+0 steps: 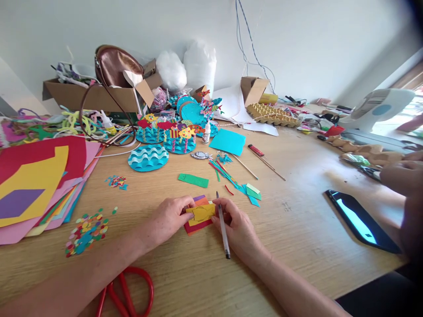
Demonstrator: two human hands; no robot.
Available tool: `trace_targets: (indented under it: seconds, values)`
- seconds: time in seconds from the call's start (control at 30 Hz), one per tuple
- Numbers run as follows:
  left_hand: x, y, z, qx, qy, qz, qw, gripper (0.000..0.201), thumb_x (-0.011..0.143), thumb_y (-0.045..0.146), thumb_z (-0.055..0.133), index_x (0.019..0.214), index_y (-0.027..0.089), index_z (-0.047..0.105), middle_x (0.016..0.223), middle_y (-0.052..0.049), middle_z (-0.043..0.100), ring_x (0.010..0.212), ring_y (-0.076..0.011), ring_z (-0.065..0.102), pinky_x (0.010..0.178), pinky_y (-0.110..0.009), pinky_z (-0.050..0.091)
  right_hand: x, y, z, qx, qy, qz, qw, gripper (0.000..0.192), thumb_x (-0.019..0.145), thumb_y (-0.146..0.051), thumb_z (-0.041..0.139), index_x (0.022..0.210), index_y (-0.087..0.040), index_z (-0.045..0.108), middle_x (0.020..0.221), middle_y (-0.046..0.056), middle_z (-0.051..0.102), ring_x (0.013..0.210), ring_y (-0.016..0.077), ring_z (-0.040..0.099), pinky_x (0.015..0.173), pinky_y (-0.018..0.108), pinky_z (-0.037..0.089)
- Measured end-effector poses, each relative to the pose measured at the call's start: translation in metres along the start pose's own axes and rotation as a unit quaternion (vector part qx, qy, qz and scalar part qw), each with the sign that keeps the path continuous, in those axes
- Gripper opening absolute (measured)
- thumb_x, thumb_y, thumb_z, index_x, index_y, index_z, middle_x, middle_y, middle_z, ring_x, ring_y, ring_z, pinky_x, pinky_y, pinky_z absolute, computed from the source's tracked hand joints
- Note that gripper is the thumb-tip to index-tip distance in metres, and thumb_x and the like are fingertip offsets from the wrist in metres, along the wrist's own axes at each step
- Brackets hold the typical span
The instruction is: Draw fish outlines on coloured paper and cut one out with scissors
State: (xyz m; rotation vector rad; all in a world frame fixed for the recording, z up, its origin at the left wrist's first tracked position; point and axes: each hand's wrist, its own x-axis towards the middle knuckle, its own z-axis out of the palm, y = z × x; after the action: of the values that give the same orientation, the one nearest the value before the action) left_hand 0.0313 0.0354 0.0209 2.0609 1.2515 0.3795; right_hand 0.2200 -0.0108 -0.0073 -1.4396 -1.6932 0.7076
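Observation:
Between my two hands is a small yellow paper piece [203,214] with a dark fish-like outline drawn on it. My left hand [165,220] pinches its left end between thumb and fingers. My right hand [237,226] is at the right end, its fingers closed around a ballpoint pen [224,235] that points away from me and also touching the paper. Red and orange paper pieces [195,230] lie beneath the yellow one. Just beyond are a green paper strip [193,180] and several thin coloured paper strips [228,176]. Red-handled scissors [150,293] lie partly hidden under my left forearm.
Coloured sheets [36,176] and paper dots [87,231] lie at left. Blue wavy discs [148,157], a glue bottle [206,133] and a blue card [228,141] stand further back. At right are a phone [360,220] and another person's blurred hand [403,176].

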Motion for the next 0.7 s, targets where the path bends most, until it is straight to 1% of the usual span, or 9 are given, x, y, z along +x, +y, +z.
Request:
trace_targets:
  seconds: [0.1,0.17,0.23,0.33,0.4,0.5,0.6,0.63,0.7]
  values:
    - [0.0,0.001,-0.001,0.005,0.004,0.022,1.0,0.01,0.08,0.018,0.051,0.079,0.021,0.06,0.076,0.003,0.063,0.07,-0.0139,0.058,0.063,-0.023,0.04,0.0,0.001,0.001,0.027,0.001,0.014,1.0,0.019,0.076,-0.015,0.051,0.094,-0.02,0.055,0.067,-0.003,0.058,0.057,0.0122,0.054,0.054,0.022,0.044]
    - [0.0,0.0,-0.002,0.011,0.012,0.038,0.999,0.013,0.082,0.019,0.048,0.077,0.02,0.061,0.081,0.001,0.063,0.077,-0.0147,0.058,0.069,-0.023,0.041,0.0,0.002,0.002,0.033,0.004,0.02,0.999,0.017,0.076,-0.016,0.052,0.092,-0.02,0.054,0.067,-0.003,0.058,0.058,0.0127,0.054,0.054,0.022,0.043]
    - [0.001,0.001,-0.004,0.017,0.018,0.046,0.999,0.016,0.082,0.018,0.046,0.075,0.019,0.061,0.083,0.0,0.062,0.081,-0.0153,0.057,0.071,-0.024,0.041,-0.001,0.004,0.002,0.039,0.001,0.024,0.999,0.017,0.076,-0.016,0.052,0.092,-0.02,0.054,0.068,-0.003,0.059,0.059,0.0128,0.055,0.053,0.022,0.043]
    - [0.003,0.002,-0.011,0.02,0.012,0.041,0.999,0.02,0.083,0.019,0.044,0.074,0.019,0.061,0.074,0.001,0.062,0.072,-0.0141,0.057,0.065,-0.023,0.041,0.0,0.005,0.003,0.05,-0.001,0.027,0.998,0.016,0.078,-0.017,0.052,0.093,-0.02,0.054,0.07,-0.002,0.06,0.06,0.0125,0.055,0.054,0.022,0.043]
    - [0.007,0.003,-0.019,0.024,0.012,0.03,0.999,0.021,0.083,0.021,0.043,0.075,0.019,0.062,0.068,0.003,0.061,0.065,-0.0134,0.056,0.06,-0.023,0.039,0.0,0.006,0.003,0.068,0.007,0.034,0.997,0.014,0.08,-0.019,0.051,0.095,-0.02,0.053,0.073,-0.001,0.06,0.061,0.0124,0.055,0.055,0.022,0.043]
    - [0.02,0.003,-0.036,0.042,0.046,0.007,0.998,0.019,0.084,0.022,0.043,0.078,0.017,0.061,0.066,0.003,0.058,0.063,-0.0134,0.054,0.058,-0.024,0.038,0.0,0.006,0.004,0.086,0.013,0.041,0.995,0.014,0.083,-0.022,0.051,0.097,-0.02,0.05,0.076,0.0,0.06,0.062,0.0122,0.054,0.057,0.023,0.043]
    - [0.042,-0.002,-0.051,0.065,0.061,-0.016,0.996,0.017,0.086,0.022,0.046,0.081,0.017,0.061,0.068,0.002,0.058,0.066,-0.0142,0.055,0.06,-0.024,0.04,-0.001,0.005,0.003,0.065,-0.002,0.028,0.997,0.016,0.083,-0.021,0.052,0.098,-0.022,0.048,0.075,-0.002,0.059,0.062,0.0119,0.052,0.057,0.022,0.041]
    - [0.05,-0.004,-0.054,0.072,0.061,-0.025,0.995,0.016,0.086,0.021,0.046,0.083,0.016,0.061,0.07,0.002,0.06,0.068,-0.0149,0.057,0.062,-0.025,0.041,-0.001,0.004,0.003,0.062,-0.006,0.022,0.998,0.016,0.083,-0.021,0.052,0.098,-0.022,0.048,0.075,-0.002,0.059,0.061,0.0119,0.052,0.057,0.022,0.041]
    - [0.065,-0.01,-0.056,0.085,0.057,-0.041,0.994,0.016,0.09,0.022,0.047,0.091,0.015,0.062,0.084,-0.002,0.063,0.078,-0.0169,0.06,0.069,-0.029,0.047,-0.003,0.004,0.002,0.062,-0.012,0.015,0.998,0.015,0.084,-0.022,0.051,0.099,-0.022,0.047,0.075,-0.002,0.058,0.062,0.012,0.052,0.058,0.022,0.041]
